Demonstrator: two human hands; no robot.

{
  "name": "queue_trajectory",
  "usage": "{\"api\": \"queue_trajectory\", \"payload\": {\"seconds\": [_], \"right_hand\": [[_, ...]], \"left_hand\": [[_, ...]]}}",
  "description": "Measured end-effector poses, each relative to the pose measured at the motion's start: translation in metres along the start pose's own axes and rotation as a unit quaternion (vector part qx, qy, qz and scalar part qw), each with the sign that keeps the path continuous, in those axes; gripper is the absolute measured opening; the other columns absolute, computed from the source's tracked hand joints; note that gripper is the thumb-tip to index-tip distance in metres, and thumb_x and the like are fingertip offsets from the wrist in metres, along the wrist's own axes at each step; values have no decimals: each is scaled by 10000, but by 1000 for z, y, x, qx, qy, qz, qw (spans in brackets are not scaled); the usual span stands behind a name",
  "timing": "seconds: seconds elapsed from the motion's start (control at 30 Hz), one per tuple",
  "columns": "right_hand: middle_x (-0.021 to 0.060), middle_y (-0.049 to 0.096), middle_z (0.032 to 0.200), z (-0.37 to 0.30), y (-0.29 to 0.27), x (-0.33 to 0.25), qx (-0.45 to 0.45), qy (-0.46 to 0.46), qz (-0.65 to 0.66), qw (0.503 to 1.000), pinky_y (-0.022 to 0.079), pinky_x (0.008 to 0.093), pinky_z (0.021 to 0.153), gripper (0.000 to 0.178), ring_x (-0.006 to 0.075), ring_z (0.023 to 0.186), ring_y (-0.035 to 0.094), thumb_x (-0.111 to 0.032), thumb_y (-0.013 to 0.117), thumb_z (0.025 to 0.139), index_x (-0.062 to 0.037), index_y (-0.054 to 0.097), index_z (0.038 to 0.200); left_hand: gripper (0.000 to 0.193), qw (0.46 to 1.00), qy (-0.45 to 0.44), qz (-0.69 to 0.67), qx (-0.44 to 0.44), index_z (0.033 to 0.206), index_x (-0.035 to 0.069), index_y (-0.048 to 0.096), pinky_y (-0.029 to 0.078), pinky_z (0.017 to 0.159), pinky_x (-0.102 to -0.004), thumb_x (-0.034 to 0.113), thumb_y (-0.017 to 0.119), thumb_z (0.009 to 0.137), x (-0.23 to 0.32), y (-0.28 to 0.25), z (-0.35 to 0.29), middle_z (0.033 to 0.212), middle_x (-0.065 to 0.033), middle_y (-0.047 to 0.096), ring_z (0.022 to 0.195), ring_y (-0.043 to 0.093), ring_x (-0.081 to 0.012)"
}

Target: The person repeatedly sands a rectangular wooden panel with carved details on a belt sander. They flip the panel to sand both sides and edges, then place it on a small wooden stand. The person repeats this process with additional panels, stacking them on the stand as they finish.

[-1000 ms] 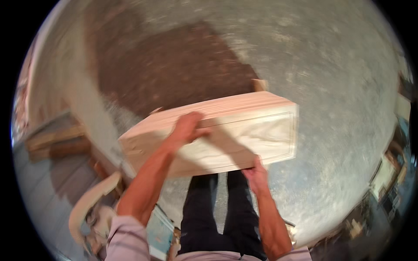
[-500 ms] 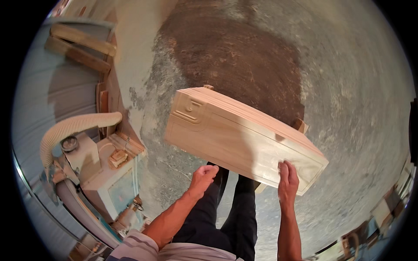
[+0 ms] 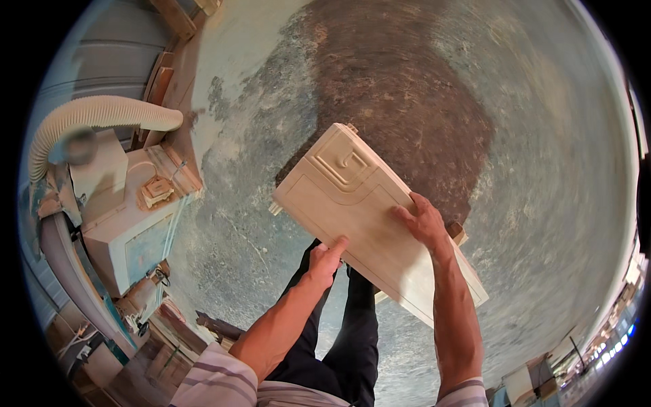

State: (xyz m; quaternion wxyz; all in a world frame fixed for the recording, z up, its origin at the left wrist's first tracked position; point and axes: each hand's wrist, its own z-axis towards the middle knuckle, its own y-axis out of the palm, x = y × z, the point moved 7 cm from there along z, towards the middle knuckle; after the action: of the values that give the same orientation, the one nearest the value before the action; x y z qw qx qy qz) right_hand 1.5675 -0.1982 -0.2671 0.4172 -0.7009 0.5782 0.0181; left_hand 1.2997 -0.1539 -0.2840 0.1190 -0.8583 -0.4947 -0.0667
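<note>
A pale wooden panel (image 3: pixel 352 210) with a carved, squared spiral at its far-left end lies slantwise in front of my legs, face up. My left hand (image 3: pixel 327 259) grips its near long edge, thumb on top and fingers hidden below the edge. Across from it, my right hand (image 3: pixel 424 220) is closed over the far long edge, the thumb resting on the face. Small wooden ends (image 3: pixel 459 234) stick out from under the panel. What lies beneath is mostly hidden by it.
At the left stands a box-shaped machine (image 3: pixel 146 230) with a ribbed cream hose (image 3: pixel 108 112) and a small wooden block (image 3: pixel 156 192) on top. Wooden boards (image 3: pixel 160 88) lean on the wall behind. A dark brown patch (image 3: pixel 400 88) marks the concrete floor.
Both hands have taken hold of the panel's long edges; before, the left was off it and the right touched its right end. The panel has turned more steeply in view, and the view has shifted.
</note>
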Motion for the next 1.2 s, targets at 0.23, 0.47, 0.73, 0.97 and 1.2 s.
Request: {"api": "queue_trajectory", "payload": {"seconds": [0.23,0.47,0.73,0.97,1.2], "right_hand": [[218,591,1121,2,4,3,-30,48,70,996,426,387,906,609,335,1058,562,-417,647,779,6,525,1201],[193,613,1092,-1,3,7,-29,62,108,992,449,347,872,582,273,1022,591,-401,636,812,5,520,1213],[236,517,1215,-4,7,7,20,21,25,999,390,397,945,615,356,1136,492,-366,628,818,29,450,1254],[224,315,1390,-73,16,-51,158,-120,-215,956,251,515,1019,807,390,1280,305,-214,737,687,-14,317,1347],[253,124,1455,-100,70,-34,43,-58,-255,964,248,554,1011,924,411,1350,133,-275,775,663,-31,249,1382]], "left_hand": [[432,999,-1,-37,11,947,-12,627,442,548,-262,374,689,763,2,-1,-1,801,-37,609,645,530,-114],[441,998,-48,11,-26,1146,61,561,439,719,-322,353,632,823,4,5,-5,1100,-65,588,913,544,-172],[444,997,60,29,49,1035,-24,603,473,703,-307,330,688,780,-14,1,16,944,-96,642,820,593,-177],[551,991,55,92,80,1012,-69,582,478,761,-340,401,690,747,-12,-3,13,955,-189,634,884,608,-250],[602,984,80,119,104,951,-87,574,475,808,-393,466,668,731,1,-3,5,957,-253,625,927,612,-356]]}}
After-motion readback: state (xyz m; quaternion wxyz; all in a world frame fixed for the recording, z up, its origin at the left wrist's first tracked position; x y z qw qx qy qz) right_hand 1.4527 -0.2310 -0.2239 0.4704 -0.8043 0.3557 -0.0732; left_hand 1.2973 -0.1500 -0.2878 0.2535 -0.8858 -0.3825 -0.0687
